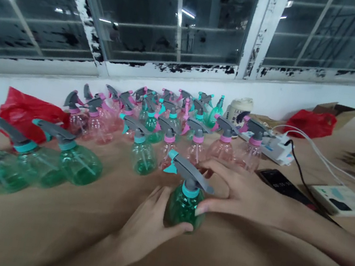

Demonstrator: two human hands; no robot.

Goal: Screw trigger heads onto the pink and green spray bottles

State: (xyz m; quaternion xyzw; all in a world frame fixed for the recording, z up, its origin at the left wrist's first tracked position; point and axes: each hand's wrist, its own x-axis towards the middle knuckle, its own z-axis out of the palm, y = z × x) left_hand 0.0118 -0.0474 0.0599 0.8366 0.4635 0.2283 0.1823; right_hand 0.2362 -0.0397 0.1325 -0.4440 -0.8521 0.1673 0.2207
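A green spray bottle [184, 205] with a teal collar and a grey trigger head stands upright near the table's front edge. My left hand [156, 223] wraps round its lower left side, thumb across the front. From the right, my right hand [233, 195] grips the bottle just below the collar, its thumb on the near side. The far fingers of both hands are partly hidden. Just behind stands another green spray bottle [143, 156], with a pink spray bottle [196, 147] farther right.
Several green bottles [81, 164] line the left; many pink ones crowd toward the window wall. Red plastic bags [26, 113] lie left and far right. On the right are a phone [283, 186], a white box [344, 200], a power strip [274, 148] and cables.
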